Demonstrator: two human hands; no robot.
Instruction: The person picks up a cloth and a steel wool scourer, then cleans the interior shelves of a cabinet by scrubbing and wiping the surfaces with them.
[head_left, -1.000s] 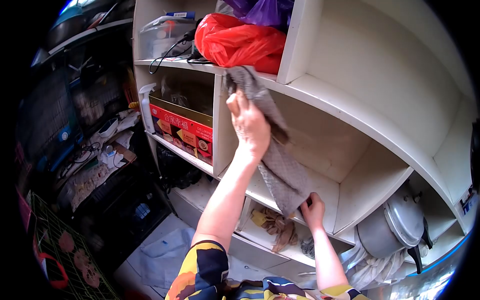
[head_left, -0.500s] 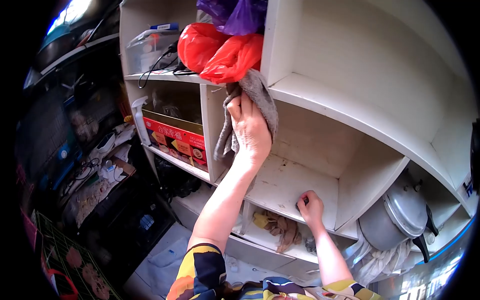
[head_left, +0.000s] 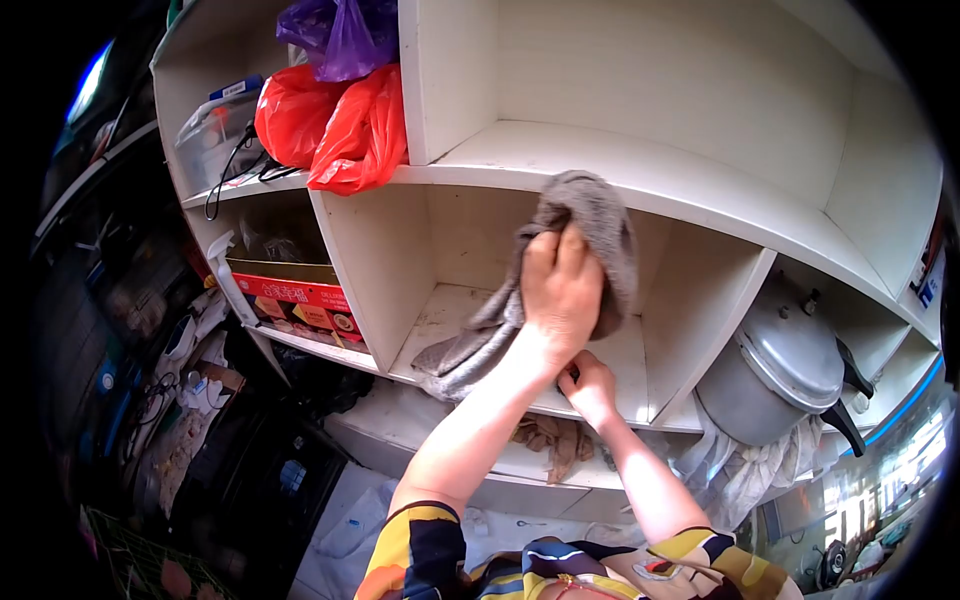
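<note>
Head view: grey cloth [head_left: 612, 240] bunched in L hand [head_left: 565, 290], at the front of the white shelving unit's [head_left: 680, 204] mid. compartment.
L fingers closed firmly on cloth, one end trailing lower L; R hand [head_left: 590, 387] just below, fingers curled w/ smth. dark at the tips, can't tell what or how tight. Pressure cooker [head_left: 775, 375] in compartment to R; red plastic bag [head_left: 360, 135] upper L, red carton [head_left: 300, 305] lower L.
</note>
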